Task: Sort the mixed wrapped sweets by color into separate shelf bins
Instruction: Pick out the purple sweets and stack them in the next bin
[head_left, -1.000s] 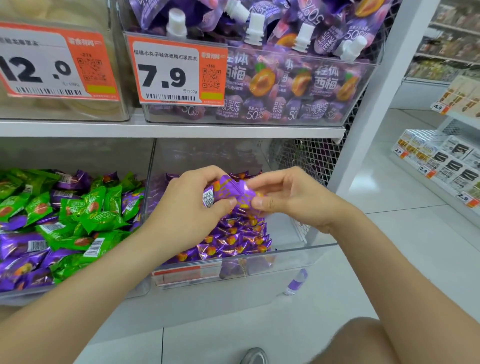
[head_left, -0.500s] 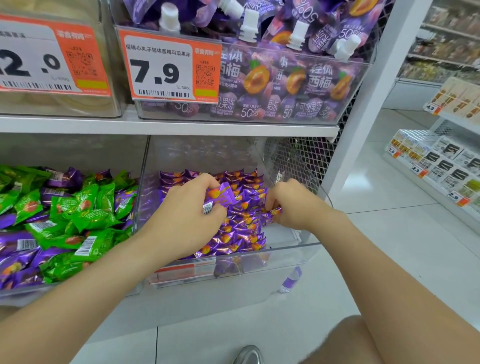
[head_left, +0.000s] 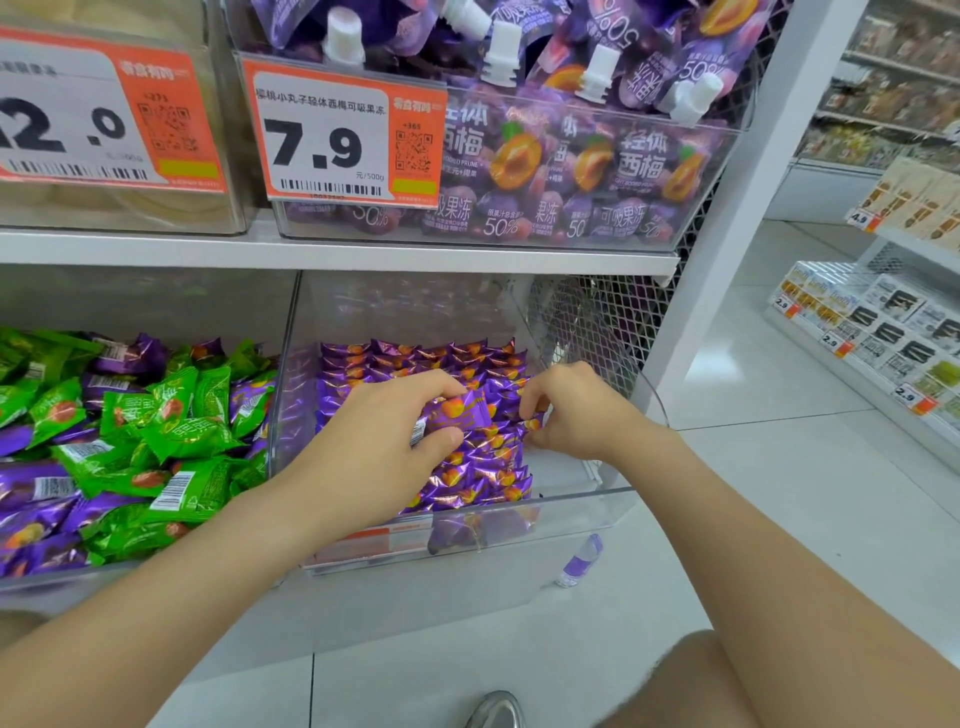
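Observation:
Two clear bins sit on the lower shelf. The left bin (head_left: 47, 579) holds a mix of green sweets (head_left: 176, 421) and purple sweets (head_left: 31, 486). The right bin (head_left: 587, 506) holds only purple sweets (head_left: 467, 364) in neat rows. My left hand (head_left: 382, 447) grips a small bunch of purple sweets (head_left: 457, 413) just above those rows. My right hand (head_left: 576, 410) reaches into the same bin and pinches a purple sweet (head_left: 534, 422) at the right side of the rows.
Above, a shelf board (head_left: 332, 254) carries a bin of purple spouted jelly pouches (head_left: 571, 171) with a 7.9 price tag (head_left: 343, 140). One purple pouch (head_left: 579, 561) lies on the floor below the right bin. My knee (head_left: 691, 680) is at the bottom right. Another shelf unit (head_left: 883, 332) stands far right.
Both hands have dropped from in front of the bin down into the right bin. My right hand let go of the bunch and moved right onto a sweet in the rows.

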